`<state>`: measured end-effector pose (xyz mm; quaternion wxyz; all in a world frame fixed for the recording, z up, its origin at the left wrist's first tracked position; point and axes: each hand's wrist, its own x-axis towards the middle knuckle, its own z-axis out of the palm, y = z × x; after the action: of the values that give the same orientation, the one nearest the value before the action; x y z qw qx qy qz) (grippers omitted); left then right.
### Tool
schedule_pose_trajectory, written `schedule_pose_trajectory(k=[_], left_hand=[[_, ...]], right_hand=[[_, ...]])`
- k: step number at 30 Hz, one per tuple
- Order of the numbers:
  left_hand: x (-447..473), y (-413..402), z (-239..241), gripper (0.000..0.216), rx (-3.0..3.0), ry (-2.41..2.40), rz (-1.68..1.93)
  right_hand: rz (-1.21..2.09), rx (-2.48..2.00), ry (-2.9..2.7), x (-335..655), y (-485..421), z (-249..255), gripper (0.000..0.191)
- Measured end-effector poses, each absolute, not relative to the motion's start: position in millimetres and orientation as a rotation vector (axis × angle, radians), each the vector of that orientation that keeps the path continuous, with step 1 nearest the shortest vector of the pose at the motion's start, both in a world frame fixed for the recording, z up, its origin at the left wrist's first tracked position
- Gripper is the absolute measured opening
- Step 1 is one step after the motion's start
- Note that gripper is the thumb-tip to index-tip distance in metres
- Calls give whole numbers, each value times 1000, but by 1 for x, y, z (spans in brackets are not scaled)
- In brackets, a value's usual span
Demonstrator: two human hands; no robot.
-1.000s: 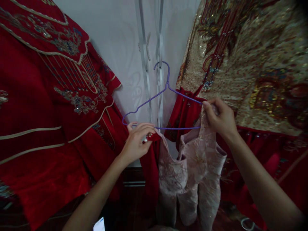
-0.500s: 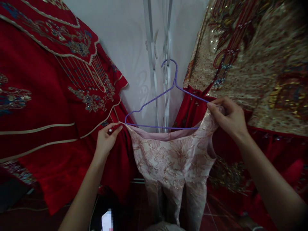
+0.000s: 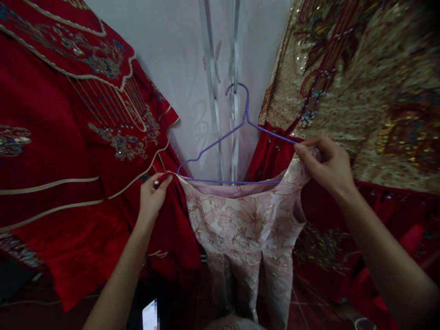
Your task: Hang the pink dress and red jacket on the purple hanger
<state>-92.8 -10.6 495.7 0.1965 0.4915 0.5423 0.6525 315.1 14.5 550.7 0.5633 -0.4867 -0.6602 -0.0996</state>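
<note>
Left hand (image 3: 153,195): fingers pinched shut on the left top corner of the pink dress (image 3: 240,220), just below the left end of the hanger (image 3: 223,137). Right hand (image 3: 326,165): fingers closed on the dress's right top corner, held against the hanger's right arm. The dress's top edge is stretched between the hands along the hanger's bottom bar, and the rest hangs below. The hanger hook is over a white rail (image 3: 211,91). Red robe (image 3: 68,160) left of the hanger, gold robe (image 3: 360,91) right of it. Phone (image 3: 150,316) far below the hanger.
</note>
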Motion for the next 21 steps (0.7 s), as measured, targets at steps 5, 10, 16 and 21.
schedule_pose_trajectory(k=[5,10,16,21], left_hand=[[-98,-1,510,26,1447,1452,1780],[-95,9,538,28,1607,1337,1567],[-45,10,563,30,1854,1173,1294],[-81,16,560,28,1888,1517,1569]], right_hand=[[-287,-1154,-1614,322,11,555,24],[-272,-1100,-1632,319,10,554,23],[-190,-1101,-1601,315,12,546,22],[-51,-1061,-1579,316,20,543,23]])
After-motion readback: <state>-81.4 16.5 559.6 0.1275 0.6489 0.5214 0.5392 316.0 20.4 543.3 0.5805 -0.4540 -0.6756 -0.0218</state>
